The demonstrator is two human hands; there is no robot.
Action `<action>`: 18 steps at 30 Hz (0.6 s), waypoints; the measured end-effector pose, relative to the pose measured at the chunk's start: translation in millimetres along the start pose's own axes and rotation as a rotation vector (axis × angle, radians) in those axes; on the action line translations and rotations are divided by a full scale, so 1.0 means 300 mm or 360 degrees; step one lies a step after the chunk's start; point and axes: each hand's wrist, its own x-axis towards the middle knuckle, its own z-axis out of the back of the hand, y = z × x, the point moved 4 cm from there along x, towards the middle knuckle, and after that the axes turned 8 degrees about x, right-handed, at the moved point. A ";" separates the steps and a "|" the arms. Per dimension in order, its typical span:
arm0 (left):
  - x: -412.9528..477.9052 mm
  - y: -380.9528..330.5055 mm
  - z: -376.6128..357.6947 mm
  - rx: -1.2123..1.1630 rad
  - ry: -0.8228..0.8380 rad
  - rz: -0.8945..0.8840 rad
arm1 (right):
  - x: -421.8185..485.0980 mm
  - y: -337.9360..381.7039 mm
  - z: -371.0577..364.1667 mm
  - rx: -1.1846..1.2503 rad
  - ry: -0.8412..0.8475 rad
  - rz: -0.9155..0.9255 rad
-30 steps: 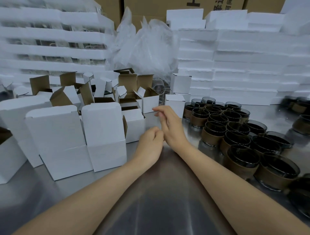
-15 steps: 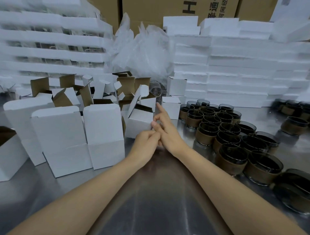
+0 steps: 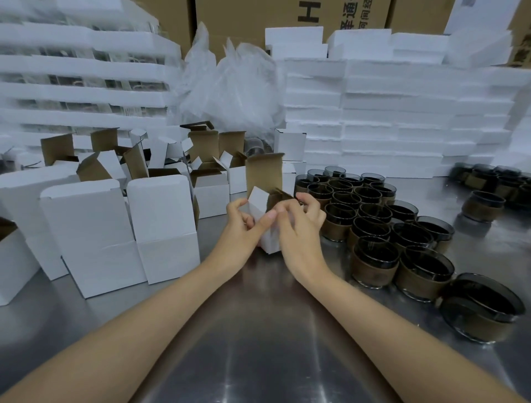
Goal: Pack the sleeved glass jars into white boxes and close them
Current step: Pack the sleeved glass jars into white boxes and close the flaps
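Both hands, left hand and right hand, pinch an open white box on the tabletop. Sleeved jars crowd right of them, empty boxes stand left, foam slabs behind.

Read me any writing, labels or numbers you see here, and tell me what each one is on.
"H": large black letter on the brown carton at the back, cut off by the top edge.
Black Chinese characters beside it on the same carton: cropped and blurred, not readable.
A small label at the top right: too small to read.
White boxes and sleeved jars: no print visible.
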 end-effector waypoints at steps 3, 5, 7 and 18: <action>0.005 0.009 0.010 -0.0008 -0.0028 0.0056 | 0.007 0.012 0.023 -0.0003 -0.0073 0.0029; 0.003 0.006 0.013 -0.0006 -0.0065 0.0092 | 0.012 0.014 0.037 0.0017 -0.0098 0.0046; 0.003 0.007 0.012 -0.0022 -0.0112 0.0107 | 0.017 0.016 0.037 0.0107 -0.0093 0.0008; 0.026 0.040 0.024 -0.0041 -0.0224 0.0104 | 0.046 -0.037 0.044 0.0079 0.0007 -0.0400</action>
